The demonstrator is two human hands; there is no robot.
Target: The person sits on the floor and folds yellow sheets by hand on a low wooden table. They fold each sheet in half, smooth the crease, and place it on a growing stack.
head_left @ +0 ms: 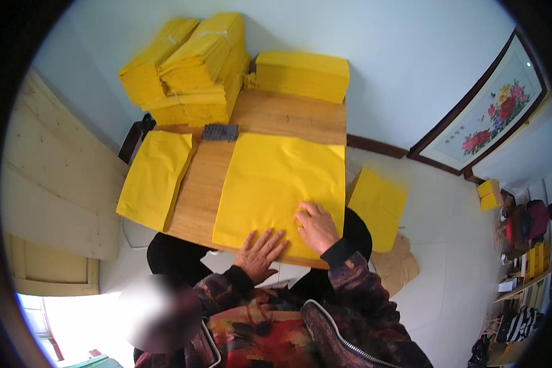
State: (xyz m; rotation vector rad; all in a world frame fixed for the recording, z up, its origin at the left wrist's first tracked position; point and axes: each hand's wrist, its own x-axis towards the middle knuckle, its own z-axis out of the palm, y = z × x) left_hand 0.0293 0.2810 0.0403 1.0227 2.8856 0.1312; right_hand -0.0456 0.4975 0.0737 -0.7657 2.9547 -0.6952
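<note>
A broad sheet of yellow paper, perhaps the top of a stack, lies on the wooden table in front of me, slightly rippled. Near its front edge my left hand rests flat, fingers spread. My right hand presses on the sheet's right front part with curled fingers; whatever they may pinch is hidden. To the left lies a narrower pile of yellow paper. A dark grey, rough-looking block sits just beyond the gap between them.
Tied bundles of yellow paper are heaped at the back left, beside a long yellow stack against the wall. Right of the table stand more yellow paper and a brown paper piece. A framed flower picture leans at the right.
</note>
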